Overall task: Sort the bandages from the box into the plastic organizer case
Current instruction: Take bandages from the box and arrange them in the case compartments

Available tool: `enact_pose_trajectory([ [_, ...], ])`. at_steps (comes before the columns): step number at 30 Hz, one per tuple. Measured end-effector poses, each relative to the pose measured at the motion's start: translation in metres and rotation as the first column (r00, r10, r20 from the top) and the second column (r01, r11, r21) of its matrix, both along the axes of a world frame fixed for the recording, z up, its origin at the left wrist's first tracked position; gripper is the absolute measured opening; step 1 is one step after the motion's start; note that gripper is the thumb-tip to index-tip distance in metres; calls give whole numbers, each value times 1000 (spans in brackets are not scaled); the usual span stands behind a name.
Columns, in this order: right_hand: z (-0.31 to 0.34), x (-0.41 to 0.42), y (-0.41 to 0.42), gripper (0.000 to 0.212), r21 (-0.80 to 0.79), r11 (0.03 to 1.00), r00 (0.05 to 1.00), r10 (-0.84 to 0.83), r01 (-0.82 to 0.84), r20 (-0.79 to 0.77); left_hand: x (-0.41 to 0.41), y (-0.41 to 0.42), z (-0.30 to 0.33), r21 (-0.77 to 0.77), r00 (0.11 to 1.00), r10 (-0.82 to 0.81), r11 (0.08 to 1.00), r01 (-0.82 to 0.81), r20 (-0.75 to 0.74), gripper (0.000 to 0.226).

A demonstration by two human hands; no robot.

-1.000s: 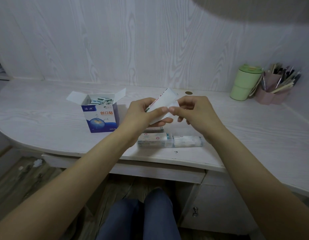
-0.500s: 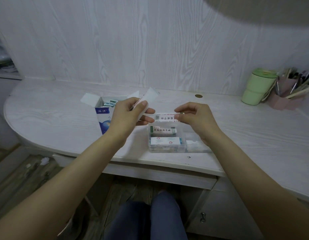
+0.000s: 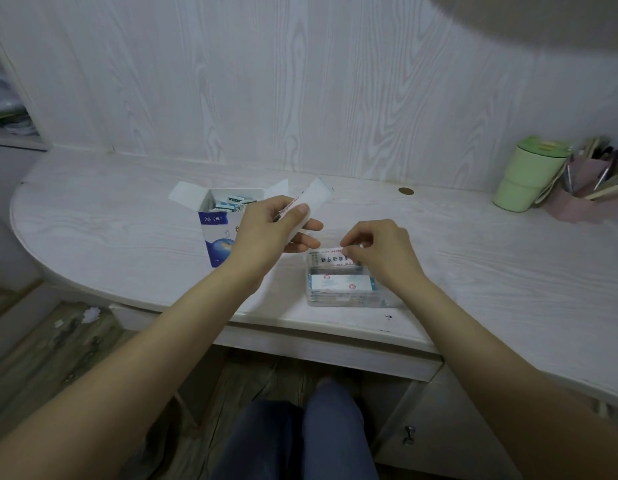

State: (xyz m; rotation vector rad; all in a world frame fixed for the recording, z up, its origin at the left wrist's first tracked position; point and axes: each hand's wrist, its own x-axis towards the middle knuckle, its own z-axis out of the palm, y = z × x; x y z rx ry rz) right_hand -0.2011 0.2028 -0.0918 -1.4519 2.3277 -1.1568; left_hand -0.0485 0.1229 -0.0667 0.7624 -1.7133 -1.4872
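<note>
Your right hand (image 3: 376,252) pinches one bandage (image 3: 330,251) over the organizer case (image 3: 345,299); your left hand (image 3: 278,225) pinches a bandage stack (image 3: 309,202) beside the box (image 3: 217,233). They're light, floppy, probably slick: pinch the wrapper edges.

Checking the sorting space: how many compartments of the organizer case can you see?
2: far compartment under the right hand; near compartment toward the desk edge. The right arm may hide more.
</note>
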Motion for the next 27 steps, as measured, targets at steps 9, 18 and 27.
enact_pose_trajectory([
  [9,3,4,5,18,-12,999,999,34,-34,18,-1,8,0,28,997,-77,997,78,-22,8],
  [18,33,9,25,8,-288,957,914,80,42,398,-11,19,2,63,989,-144,987,145,-21,7],
  [27,23,-23,55,9,-374,916,761,141,142,634,-29,29,3,55,990,-132,989,135,-59,14],
])
